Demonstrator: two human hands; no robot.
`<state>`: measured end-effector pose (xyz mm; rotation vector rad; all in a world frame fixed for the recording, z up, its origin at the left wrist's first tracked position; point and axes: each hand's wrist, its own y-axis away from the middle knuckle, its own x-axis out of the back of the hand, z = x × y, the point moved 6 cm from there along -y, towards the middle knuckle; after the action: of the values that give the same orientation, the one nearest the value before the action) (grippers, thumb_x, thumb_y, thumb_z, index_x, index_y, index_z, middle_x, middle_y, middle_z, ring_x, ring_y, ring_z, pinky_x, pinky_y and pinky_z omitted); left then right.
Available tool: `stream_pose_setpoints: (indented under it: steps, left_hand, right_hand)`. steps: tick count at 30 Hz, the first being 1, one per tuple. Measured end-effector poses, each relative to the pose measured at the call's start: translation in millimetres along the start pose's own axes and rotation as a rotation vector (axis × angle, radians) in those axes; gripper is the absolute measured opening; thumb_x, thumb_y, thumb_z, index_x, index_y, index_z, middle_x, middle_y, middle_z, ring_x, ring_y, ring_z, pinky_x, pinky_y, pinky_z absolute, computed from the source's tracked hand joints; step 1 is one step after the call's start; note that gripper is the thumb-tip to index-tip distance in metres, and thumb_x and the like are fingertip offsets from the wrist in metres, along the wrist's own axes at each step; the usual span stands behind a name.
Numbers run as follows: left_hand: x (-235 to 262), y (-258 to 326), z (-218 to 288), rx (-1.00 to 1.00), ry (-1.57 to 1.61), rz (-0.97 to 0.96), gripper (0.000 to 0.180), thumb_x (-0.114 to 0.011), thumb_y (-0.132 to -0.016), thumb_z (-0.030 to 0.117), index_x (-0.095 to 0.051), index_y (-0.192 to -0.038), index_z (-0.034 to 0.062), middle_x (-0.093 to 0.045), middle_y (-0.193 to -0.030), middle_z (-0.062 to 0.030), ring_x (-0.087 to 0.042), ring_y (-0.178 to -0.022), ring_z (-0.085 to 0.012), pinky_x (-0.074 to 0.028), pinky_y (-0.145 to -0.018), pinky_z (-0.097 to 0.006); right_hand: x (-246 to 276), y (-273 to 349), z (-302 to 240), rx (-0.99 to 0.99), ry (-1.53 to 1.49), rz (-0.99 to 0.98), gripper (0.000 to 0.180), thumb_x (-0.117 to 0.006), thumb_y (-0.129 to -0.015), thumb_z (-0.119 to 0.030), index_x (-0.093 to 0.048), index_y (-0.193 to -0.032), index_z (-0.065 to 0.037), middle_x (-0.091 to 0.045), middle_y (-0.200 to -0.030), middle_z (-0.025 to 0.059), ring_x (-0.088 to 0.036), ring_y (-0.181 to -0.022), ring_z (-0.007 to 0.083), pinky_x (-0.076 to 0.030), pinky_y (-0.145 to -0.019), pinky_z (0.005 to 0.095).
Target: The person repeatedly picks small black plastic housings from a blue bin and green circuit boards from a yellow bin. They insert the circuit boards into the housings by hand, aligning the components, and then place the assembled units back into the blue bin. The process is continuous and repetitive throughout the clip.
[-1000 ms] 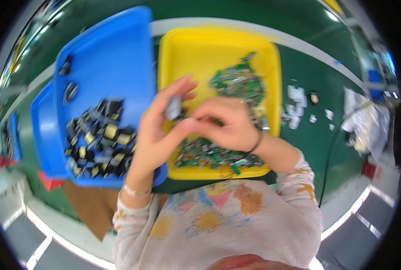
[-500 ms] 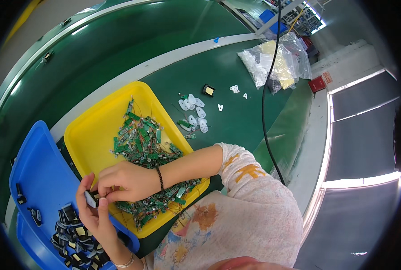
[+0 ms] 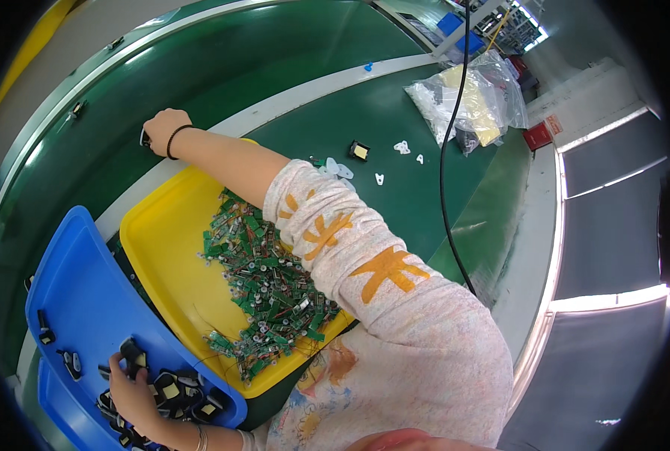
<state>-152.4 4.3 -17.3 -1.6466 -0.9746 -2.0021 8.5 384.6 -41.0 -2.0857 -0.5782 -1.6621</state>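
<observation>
A: What is the right hand [image 3: 164, 129] doing?

B: It reaches far out to about 10 o'clock, over the green belt [image 3: 222, 68]. The fingers are curled around a small dark part [image 3: 146, 138]. Only an edge of the part shows, so I can't tell how tight the hold is. A black band [image 3: 173, 140] sits on the wrist.

A: And the left hand [image 3: 134, 391]?

B: It is down at 7 o'clock, in the blue tray [image 3: 87, 286]. The fingers are bent and pinch one of the black parts [image 3: 130, 352] at the top of the pile. More black parts lie all around the hand, some with a pale yellow square on them. A thin bangle [image 3: 199, 438] is on that wrist.

A: What is next to the blue tray?

B: A yellow tray [image 3: 166, 259], just to its right and touching it. It holds a heap of little green boards [image 3: 264, 282]. The right arm goes across over that heap.

A: What else is on the table?

B: At 12 o'clock a small black block [image 3: 359, 150] with a yellow top lies alone on the green. Little white bits [image 3: 402, 146] are near it. At 1 o'clock there is a clear bag [image 3: 478, 94], and a black cable [image 3: 448, 150] runs down past it. A second blue tray [image 3: 61, 402] pokes out under the first one at 8 o'clock.
</observation>
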Motion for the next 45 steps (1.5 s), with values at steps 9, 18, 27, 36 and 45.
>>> stream_pose_setpoints:
  steps: [9,18,27,36,45]
  left_hand:
    - [26.4,16.4,15.6,-0.059,0.136,0.321,0.035,-0.064,-0.074,0.016,-0.05,-0.104,0.006,-0.058,-0.089,-0.0104,-0.056,-0.081,-0.026,-0.044,-0.065,-0.036]
    - [46.7,24.6,48.9,-0.38,0.785,0.524,0.021,-0.049,-0.079,-0.002,-0.052,-0.1,0.0023,-0.058,-0.09,-0.005,-0.052,-0.075,-0.0093,-0.043,-0.059,-0.022]
    - [33.5,34.6,72.8,-0.387,1.144,0.343,0.015,-0.049,-0.086,0.006,-0.039,-0.097,0.0026,-0.063,-0.077,-0.0107,-0.05,-0.058,-0.0078,-0.038,-0.053,-0.018]
    - [22.6,45.4,103.2,-0.535,1.636,-0.102,0.008,-0.047,-0.088,0.008,-0.042,-0.093,0.0056,-0.062,-0.094,-0.0185,-0.05,-0.058,-0.0056,-0.039,-0.05,-0.017]
    - [-1.8,49.1,119.9,-0.47,1.715,-0.434,0.03,-0.049,-0.088,0.019,-0.044,-0.112,0.0031,-0.054,-0.109,-0.0232,-0.056,-0.084,-0.0126,-0.049,-0.065,-0.024]
  right_hand:
    - [63.2,124.1,-74.8,0.579,-0.3,0.414,0.03,-0.067,-0.066,-0.023,-0.058,-0.091,-0.011,-0.053,-0.094,0.0074,-0.049,-0.095,0.0261,-0.04,-0.079,0.0374]
    - [90.5,183.0,-7.3,0.334,-0.45,0.335,0.022,-0.061,-0.072,-0.025,-0.06,-0.083,-0.006,-0.062,-0.082,0.0096,-0.057,-0.079,0.029,-0.045,-0.072,0.0365]
    - [56.4,213.3,15.8,0.052,0.024,-0.063,0.026,-0.066,-0.068,-0.03,-0.056,-0.072,-0.007,-0.057,-0.071,0.0058,-0.056,-0.069,0.0244,-0.044,-0.06,0.0352]
    - [37.3,218.8,9.8,0.076,-0.252,-0.15,0.018,-0.063,-0.072,-0.024,-0.057,-0.074,-0.007,-0.059,-0.072,0.0075,-0.058,-0.068,0.0251,-0.045,-0.058,0.0358]
    - [77.2,226.3,-47.3,0.068,-1.444,-0.473,0.025,-0.057,-0.08,-0.008,-0.05,-0.103,-0.001,-0.06,-0.079,0.0051,-0.056,-0.064,0.0077,-0.044,-0.054,0.0184]
